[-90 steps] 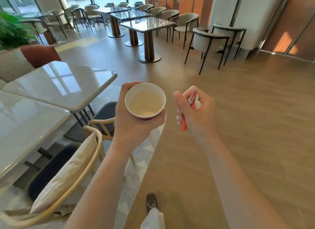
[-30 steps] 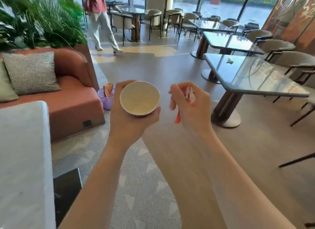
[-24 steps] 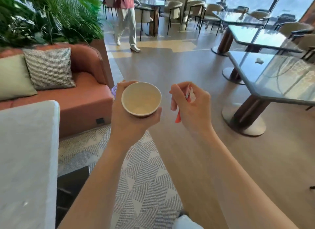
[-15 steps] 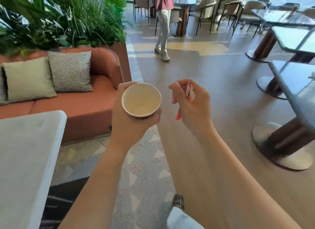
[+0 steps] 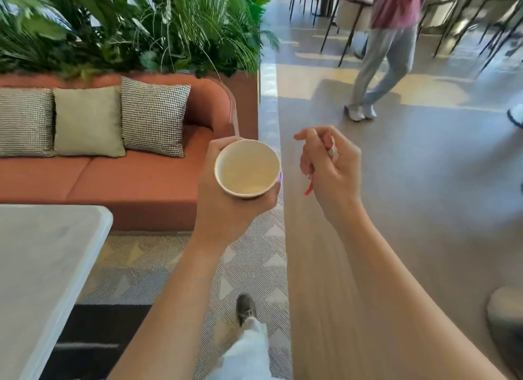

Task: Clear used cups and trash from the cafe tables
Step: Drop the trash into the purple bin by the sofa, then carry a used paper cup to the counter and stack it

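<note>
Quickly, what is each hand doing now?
Left hand: grips the white paper cup.
Right hand: holds a crumpled red and white wrapper.

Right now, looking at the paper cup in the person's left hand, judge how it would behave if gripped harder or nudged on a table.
The paper cup looks empty, so probably light. Its thin wall would likely buckle if the left hand squeezed harder. Wider at the rim than the base, it might tip when nudged.
</note>
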### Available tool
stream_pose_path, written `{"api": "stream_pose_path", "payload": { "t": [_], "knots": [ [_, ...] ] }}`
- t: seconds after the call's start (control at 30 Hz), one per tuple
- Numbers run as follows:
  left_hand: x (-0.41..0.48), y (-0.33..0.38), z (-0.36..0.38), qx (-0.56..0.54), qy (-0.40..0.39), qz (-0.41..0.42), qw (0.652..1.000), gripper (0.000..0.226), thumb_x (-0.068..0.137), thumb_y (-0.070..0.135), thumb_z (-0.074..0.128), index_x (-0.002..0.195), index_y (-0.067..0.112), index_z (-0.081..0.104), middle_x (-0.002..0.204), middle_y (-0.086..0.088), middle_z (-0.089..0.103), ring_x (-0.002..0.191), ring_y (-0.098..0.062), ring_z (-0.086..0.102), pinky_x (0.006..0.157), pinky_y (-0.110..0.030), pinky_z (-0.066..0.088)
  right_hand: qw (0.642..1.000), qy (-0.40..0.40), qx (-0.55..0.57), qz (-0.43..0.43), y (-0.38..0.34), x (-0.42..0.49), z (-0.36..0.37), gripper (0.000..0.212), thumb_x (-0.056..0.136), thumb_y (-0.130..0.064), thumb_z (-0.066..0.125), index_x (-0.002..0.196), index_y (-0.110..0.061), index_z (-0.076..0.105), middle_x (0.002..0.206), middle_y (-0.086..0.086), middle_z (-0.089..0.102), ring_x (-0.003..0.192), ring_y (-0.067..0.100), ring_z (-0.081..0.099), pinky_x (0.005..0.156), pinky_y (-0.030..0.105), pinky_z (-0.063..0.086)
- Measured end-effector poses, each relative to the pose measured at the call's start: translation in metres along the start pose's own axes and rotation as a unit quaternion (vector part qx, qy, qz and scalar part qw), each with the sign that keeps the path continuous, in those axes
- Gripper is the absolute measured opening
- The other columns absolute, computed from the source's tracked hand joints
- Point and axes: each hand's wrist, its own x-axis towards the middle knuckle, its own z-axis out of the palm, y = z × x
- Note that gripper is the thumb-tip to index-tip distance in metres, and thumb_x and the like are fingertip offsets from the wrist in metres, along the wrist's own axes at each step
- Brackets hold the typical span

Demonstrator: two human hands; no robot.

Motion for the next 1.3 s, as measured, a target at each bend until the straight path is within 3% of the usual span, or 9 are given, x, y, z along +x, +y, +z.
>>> {"api": "stream_pose_path", "payload": {
  "t": [0.17,0.27,0.47,0.67,0.77,0.87,1.0,1.17,1.3],
  "knots": [
    [0.082,-0.092,0.027,-0.011,0.017,-0.025,0.999,0.063,0.066,0.006,0.088,0.118,0.007,0.052,0.109,0.018,0.064,0.096,0.006,0.063,0.087,-0.01,0.046,0.999,-0.027,0.003,0.018,0.077,0.095,0.029,0.012,0.102,-0.01,0.058,0.097,-0.014,0.068,0.06,-0.009,0.057,0.051,0.006,0.046,0.046,0.022,0.042],
    [0.146,-0.158,0.045,-0.026,0.013,-0.044,0.999,0.065,0.065,0.005,0.089,0.119,0.008,0.053,0.11,0.004,0.064,0.096,0.003,0.064,0.088,-0.015,0.049,0.999,-0.02,0.006,0.038,0.126,0.165,0.057,0.01,0.1,-0.011,0.06,0.09,-0.012,0.06,0.063,0.005,0.054,0.049,0.005,0.046,0.046,0.018,0.041],
    [0.274,-0.251,0.074,-0.026,0.002,-0.074,0.997,0.067,0.065,0.006,0.089,0.12,0.014,0.052,0.111,0.009,0.063,0.098,0.004,0.063,0.089,-0.015,0.048,0.998,0.013,-0.011,0.063,0.195,0.298,0.105,0.023,0.093,-0.023,0.067,0.075,-0.017,0.055,0.062,0.011,0.058,0.053,0.01,0.052,0.057,0.021,0.043],
    [0.337,-0.339,0.108,-0.004,0.022,-0.1,0.995,0.065,0.066,0.008,0.091,0.118,0.017,0.053,0.111,0.004,0.064,0.097,0.003,0.063,0.089,-0.015,0.048,0.999,0.017,-0.024,0.045,0.284,0.379,0.124,0.02,0.09,-0.016,0.074,0.083,-0.021,0.056,0.069,-0.013,0.061,0.064,0.037,0.061,0.062,0.04,0.051],
    [0.344,-0.407,0.13,0.006,0.042,-0.116,0.992,0.064,0.066,0.009,0.091,0.117,0.02,0.053,0.113,0.015,0.063,0.1,0.002,0.063,0.091,-0.017,0.048,0.998,0.01,-0.021,0.057,0.367,0.402,0.136,0.026,0.09,-0.012,0.075,0.082,-0.024,0.053,0.066,-0.012,0.054,0.053,0.031,0.053,0.054,0.04,0.047],
    [0.332,-0.482,0.153,0.012,0.05,-0.126,0.991,0.065,0.067,0.007,0.09,0.12,0.01,0.052,0.115,0.024,0.063,0.103,0.002,0.063,0.093,-0.018,0.048,0.997,0.013,-0.018,0.069,0.464,0.404,0.151,0.03,0.089,-0.009,0.075,0.08,-0.027,0.052,0.064,-0.013,0.047,0.057,0.011,0.044,0.061,0.032,0.042],
    [0.29,-0.614,0.184,0.033,0.051,-0.142,0.988,0.068,0.064,0.006,0.09,0.118,0.014,0.049,0.111,0.037,0.062,0.099,0.01,0.061,0.09,-0.011,0.046,0.993,0.028,-0.049,0.107,0.636,0.382,0.171,0.024,0.088,-0.022,0.078,0.081,-0.028,0.055,0.066,-0.013,0.05,0.059,0.013,0.05,0.067,0.038,0.047],
    [0.229,-0.773,0.205,0.056,0.076,-0.154,0.984,0.068,0.065,0.01,0.091,0.115,0.03,0.049,0.111,0.03,0.064,0.099,0.009,0.062,0.089,-0.013,0.047,0.989,0.043,-0.054,0.133,0.828,0.348,0.179,0.025,0.086,-0.024,0.083,0.085,-0.015,0.059,0.075,-0.008,0.059,0.065,0.001,0.053,0.074,0.032,0.048],
    [0.197,-0.837,0.213,0.064,0.086,-0.161,0.981,0.068,0.065,0.01,0.092,0.118,0.015,0.051,0.112,0.011,0.062,0.099,0.008,0.062,0.089,-0.014,0.047,0.989,0.017,-0.066,0.132,0.896,0.333,0.187,0.028,0.082,-0.024,0.086,0.084,-0.016,0.06,0.076,-0.002,0.059,0.064,0.006,0.051,0.072,0.028,0.047]
  ]
}}
